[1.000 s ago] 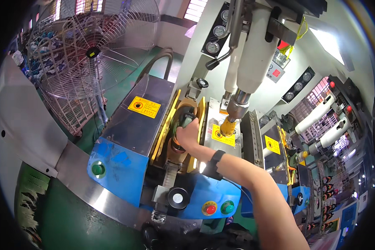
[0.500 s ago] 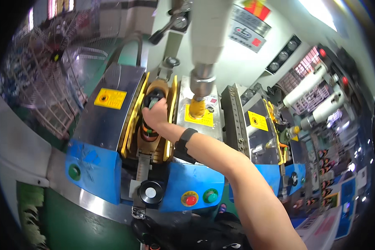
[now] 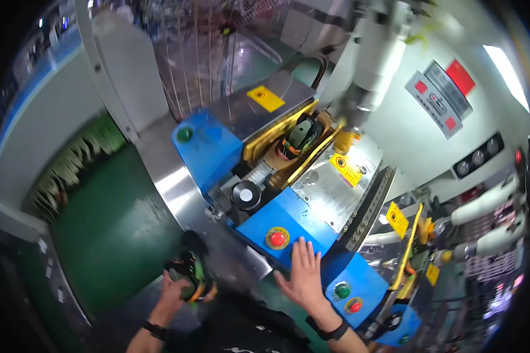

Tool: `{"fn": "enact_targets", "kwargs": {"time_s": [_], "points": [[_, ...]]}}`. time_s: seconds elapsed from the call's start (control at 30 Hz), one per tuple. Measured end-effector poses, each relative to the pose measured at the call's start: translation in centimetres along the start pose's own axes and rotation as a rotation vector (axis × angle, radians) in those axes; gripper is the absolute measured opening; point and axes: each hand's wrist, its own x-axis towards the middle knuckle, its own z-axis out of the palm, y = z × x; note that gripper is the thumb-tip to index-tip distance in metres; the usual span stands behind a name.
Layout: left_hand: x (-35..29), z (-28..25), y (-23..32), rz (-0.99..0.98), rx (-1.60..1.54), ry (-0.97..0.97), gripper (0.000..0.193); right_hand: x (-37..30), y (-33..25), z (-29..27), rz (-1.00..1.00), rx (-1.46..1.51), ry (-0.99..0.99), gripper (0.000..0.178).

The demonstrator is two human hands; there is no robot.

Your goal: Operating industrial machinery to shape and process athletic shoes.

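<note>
Low in the view, my left hand [image 3: 172, 294] is closed on a dark shoe [image 3: 195, 272] with green and orange parts. My right hand [image 3: 305, 276] is open, its fingers stretched over the blue front panel [image 3: 265, 215] of a press machine, just right of a red button [image 3: 277, 237]. Whatever lies under those fingers is hidden. Another dark shoe [image 3: 302, 134] with orange and green trim sits in the machine's cradle between yellow-edged side plates [image 3: 306, 165]. Neither hand touches that one.
Above the cradle hangs a white press cylinder [image 3: 378, 65] with a yellow tip. A black round knob [image 3: 246, 195] stands in front. At left is a grey conveyor housing [image 3: 53, 106] over a green belt [image 3: 118, 235]. A second blue station [image 3: 359, 288] adjoins at right.
My right hand has left the shoe in the cradle and come down to the blue panel. My left hand, holding a shoe, has come into sight. The whole view has turned.
</note>
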Motion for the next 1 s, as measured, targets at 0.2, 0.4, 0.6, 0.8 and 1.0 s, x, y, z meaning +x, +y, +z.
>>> {"fn": "enact_targets", "kwargs": {"time_s": [0.2, 0.4, 0.6, 0.8, 1.0], "points": [[-6.7, -2.2, -1.6, -0.004, -0.199, 0.013, 0.061, -7.8, -0.5, 4.1, -0.122, 0.620, 0.207, 0.059], [-19.1, -10.7, -1.2, -0.047, -0.440, 0.397, 0.048, -15.3, -3.0, 5.7, -0.212, 0.828, -0.296, 0.038], [-20.5, -23.8, -6.8, 0.496, -0.087, 0.871, 0.067, -16.3, -2.3, 7.9, -0.251, 0.655, -0.383, 0.035], [-19.3, -33.9, -9.8, 0.319, 0.137, 0.775, 0.073, -11.9, -10.8, 14.8, -0.407, 0.441, -0.324, 0.033], [-14.5, -44.0, -4.5, 0.442, 0.194, 0.657, 0.077, -2.1, -33.1, 21.4, -0.344, 0.616, -0.819, 0.041]]}}
